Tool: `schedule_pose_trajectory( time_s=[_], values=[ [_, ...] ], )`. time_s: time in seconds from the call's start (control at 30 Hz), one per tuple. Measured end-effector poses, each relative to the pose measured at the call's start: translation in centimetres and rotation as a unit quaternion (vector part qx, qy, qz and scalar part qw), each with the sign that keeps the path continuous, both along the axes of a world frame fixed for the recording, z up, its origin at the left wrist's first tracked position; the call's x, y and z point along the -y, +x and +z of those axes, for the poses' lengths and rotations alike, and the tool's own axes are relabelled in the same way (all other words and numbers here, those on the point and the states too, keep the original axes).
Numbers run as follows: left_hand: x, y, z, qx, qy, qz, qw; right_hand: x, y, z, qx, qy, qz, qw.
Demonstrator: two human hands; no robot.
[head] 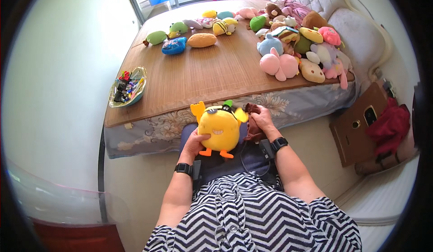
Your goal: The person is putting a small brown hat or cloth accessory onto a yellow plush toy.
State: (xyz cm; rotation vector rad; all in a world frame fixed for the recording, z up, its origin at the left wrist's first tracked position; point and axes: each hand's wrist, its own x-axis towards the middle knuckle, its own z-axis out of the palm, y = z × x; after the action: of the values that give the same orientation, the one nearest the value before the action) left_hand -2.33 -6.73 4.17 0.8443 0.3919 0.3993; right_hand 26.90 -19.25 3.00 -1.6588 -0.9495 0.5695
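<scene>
My left hand (195, 141) grips the lower left side of a yellow plush toy (220, 128), thumb across its front. The toy has orange feet, dark sunglasses, a grinning mouth and a green tuft on top. It is held upright over my lap, facing me. In my right hand (262, 116) is a bunched dark brown cloth (254, 130), which hangs down beside the toy's yellow right wing. The cloth's lower end lies against my knee. Both hands are just in front of the bed's near edge.
A woven mat (203, 72) covers the bed. On it are a basket of pens and small items (139, 95), a row of plush toys (202, 40) and a large plush pile (282, 64). A brown cabinet (351, 133) with a dark red cloth (389, 130) stands right.
</scene>
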Motion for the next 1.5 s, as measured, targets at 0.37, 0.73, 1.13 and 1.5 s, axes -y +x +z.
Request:
schedule_pose_trajectory(
  time_s=[0.37, 0.73, 1.13, 1.5],
  values=[
    [-0.3, 0.5, -0.9, -0.010, -0.014, 0.063, 0.998, -0.9, -5.4, 10.0, 0.076, 0.110, 0.033, 0.990],
    [0.3, 1.7, -0.4, -0.024, 0.013, 0.047, 0.999, -2.1, -5.8, 3.1, 0.185, -0.041, 0.071, 0.979],
    [1.2, 3.2, 0.7, -0.020, -0.015, 0.041, 0.999, -0.2, -2.5, 8.1, 0.198, 0.068, -0.103, 0.972],
    [1.9, 3.2, 0.5, 0.005, 0.017, 0.032, 0.999, -3.0, -9.9, 10.1, 0.412, 0.051, 0.147, 0.898]
  ],
)
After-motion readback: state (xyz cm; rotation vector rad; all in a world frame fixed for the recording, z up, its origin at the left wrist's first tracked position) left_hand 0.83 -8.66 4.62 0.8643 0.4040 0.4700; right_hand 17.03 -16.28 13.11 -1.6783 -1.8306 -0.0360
